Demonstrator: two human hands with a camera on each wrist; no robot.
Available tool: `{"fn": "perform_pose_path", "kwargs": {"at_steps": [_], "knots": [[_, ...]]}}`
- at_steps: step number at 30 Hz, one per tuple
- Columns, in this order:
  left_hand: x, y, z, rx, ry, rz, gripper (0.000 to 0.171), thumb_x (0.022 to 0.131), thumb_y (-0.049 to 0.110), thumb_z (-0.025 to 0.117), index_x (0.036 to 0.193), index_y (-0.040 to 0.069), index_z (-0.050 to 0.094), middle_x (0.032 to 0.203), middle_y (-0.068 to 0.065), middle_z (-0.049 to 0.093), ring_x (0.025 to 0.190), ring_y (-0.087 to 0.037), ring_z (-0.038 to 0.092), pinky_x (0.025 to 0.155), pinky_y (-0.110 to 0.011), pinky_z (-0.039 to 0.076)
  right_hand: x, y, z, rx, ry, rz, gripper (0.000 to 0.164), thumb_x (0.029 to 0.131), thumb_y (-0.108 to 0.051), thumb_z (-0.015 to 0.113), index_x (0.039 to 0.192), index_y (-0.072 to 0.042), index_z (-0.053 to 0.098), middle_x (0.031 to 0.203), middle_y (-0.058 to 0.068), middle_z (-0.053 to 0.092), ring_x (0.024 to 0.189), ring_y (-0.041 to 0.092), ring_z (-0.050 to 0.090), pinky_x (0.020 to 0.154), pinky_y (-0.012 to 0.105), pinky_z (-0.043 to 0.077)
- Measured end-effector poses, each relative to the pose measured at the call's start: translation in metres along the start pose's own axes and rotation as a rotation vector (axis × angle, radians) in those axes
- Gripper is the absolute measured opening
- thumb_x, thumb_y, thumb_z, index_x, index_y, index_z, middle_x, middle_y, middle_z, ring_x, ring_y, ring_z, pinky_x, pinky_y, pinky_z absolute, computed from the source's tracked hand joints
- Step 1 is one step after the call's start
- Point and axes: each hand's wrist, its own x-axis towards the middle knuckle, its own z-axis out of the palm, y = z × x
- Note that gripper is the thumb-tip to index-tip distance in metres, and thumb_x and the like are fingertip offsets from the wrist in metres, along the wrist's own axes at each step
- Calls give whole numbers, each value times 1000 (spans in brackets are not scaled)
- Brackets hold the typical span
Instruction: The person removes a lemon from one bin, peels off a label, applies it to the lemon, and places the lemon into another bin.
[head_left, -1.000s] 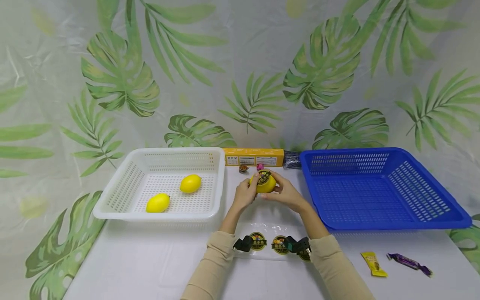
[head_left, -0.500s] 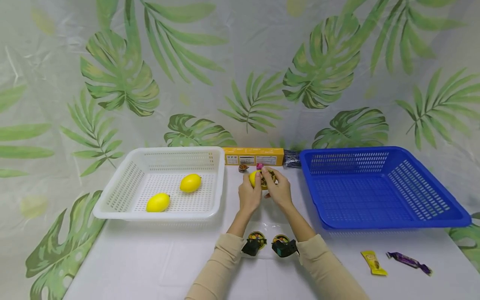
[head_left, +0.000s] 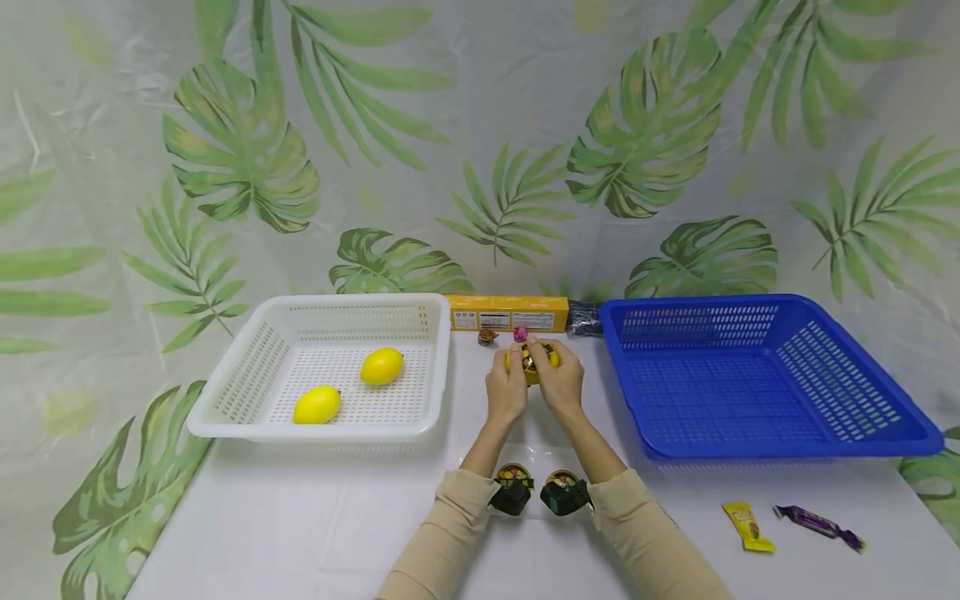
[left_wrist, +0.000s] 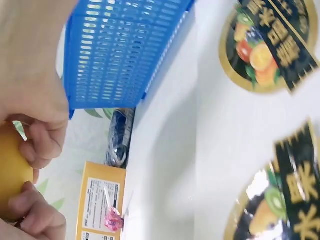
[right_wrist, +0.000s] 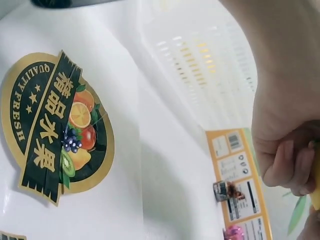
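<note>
A yellow lemon (head_left: 533, 377) is gripped between both hands above the middle of the table. A dark, gold-edged fruit sticker (head_left: 528, 359) lies on its near side, with both thumbs on or beside it. My left hand (head_left: 506, 389) holds the lemon's left end, and my right hand (head_left: 562, 380) curls round the right end. In the left wrist view the lemon (left_wrist: 14, 172) shows between curled fingertips. Below the wrists lies a clear sheet with round fruit stickers (right_wrist: 57, 127), partly covered by the wrist cameras.
Two lemons (head_left: 382, 367) sit in the white basket (head_left: 315, 432) on the left. To the right stands a blue basket (head_left: 795, 452). An orange box (head_left: 510, 314) and small wrapped candies (head_left: 487, 337) lie behind the hands. Yellow (head_left: 747, 527) and purple (head_left: 819, 523) wrapped sweets lie front right.
The lemon has turned in the hands, and the thumbs have moved from its sides onto the near face by the sticker. Both forearms have drawn closer together.
</note>
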Motion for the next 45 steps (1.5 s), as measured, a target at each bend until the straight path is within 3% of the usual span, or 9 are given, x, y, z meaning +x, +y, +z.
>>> {"fn": "perform_pose_path", "kwargs": {"at_steps": [5, 8, 16, 21, 25, 30, 34, 39, 45], "knots": [[-2, 5, 1, 43, -20, -61, 40, 95, 38, 42, 84, 2, 53, 64, -9, 53, 57, -22, 49, 49, -31, 39, 1, 2, -1, 22, 28, -64, 26, 91, -20, 58, 91, 3, 71, 87, 19, 69, 80, 29, 61, 70, 34, 45], [-3, 6, 1, 64, -40, -74, 45, 93, 47, 44, 81, 4, 52, 59, 0, 45, 50, -15, 41, 43, -25, 32, 1, 3, -3, 39, 42, -64, 28, 92, -18, 55, 88, 4, 71, 90, 18, 70, 83, 28, 62, 73, 32, 46], [-2, 5, 5, 68, 29, -6, 34, 92, 34, 43, 74, 7, 51, 54, 2, 43, 46, -13, 38, 41, -24, 31, 0, 8, -7, 166, 59, -37, 34, 94, -13, 49, 74, 8, 68, 50, -7, 49, 45, 0, 39, 41, 17, 29], [-2, -1, 3, 65, 79, -6, 31, 91, 25, 38, 73, 5, 55, 53, -1, 46, 46, -13, 38, 41, -25, 30, 2, 10, -15, 139, -85, -31, 38, 98, -15, 46, 83, 10, 70, 49, -9, 47, 38, -3, 37, 37, 16, 29], [-1, -3, -2, 107, 82, -33, 35, 91, 23, 34, 81, 4, 62, 62, -10, 59, 51, -18, 48, 45, -29, 37, 5, 8, -27, 146, -299, -16, 35, 101, -13, 40, 106, 12, 63, 56, 7, 54, 36, 6, 44, 36, 21, 37], [6, 0, -11, 131, 68, -4, 38, 93, 22, 30, 76, 3, 58, 63, -14, 58, 56, -23, 51, 49, -32, 39, 7, -2, -43, 192, -562, -72, 37, 93, 9, 33, 127, 12, 48, 101, 31, 59, 58, 20, 59, 52, 30, 52], [9, 3, -18, 108, 27, 22, 36, 92, 21, 28, 71, 4, 51, 56, -8, 46, 51, -17, 41, 47, -28, 33, 8, -10, -53, 167, -728, -152, 55, 81, 14, 45, 135, 11, 38, 130, 33, 43, 79, 28, 62, 65, 25, 52], [10, 8, -23, 35, -88, 103, 36, 93, 15, 30, 84, -1, 60, 52, -6, 52, 43, -13, 44, 41, -23, 35, 17, -16, -62, 39, -746, -211, 67, 77, 0, 74, 134, 6, 40, 127, 28, 47, 88, 29, 62, 67, 23, 53], [9, 18, -19, -162, -244, 165, 25, 97, 11, 41, 95, -4, 61, 53, -17, 59, 34, -9, 44, 34, -19, 32, 52, -28, -101, -157, -739, -233, 69, 72, -9, 81, 131, 0, 46, 121, 22, 53, 96, 31, 59, 73, 31, 53]]}}
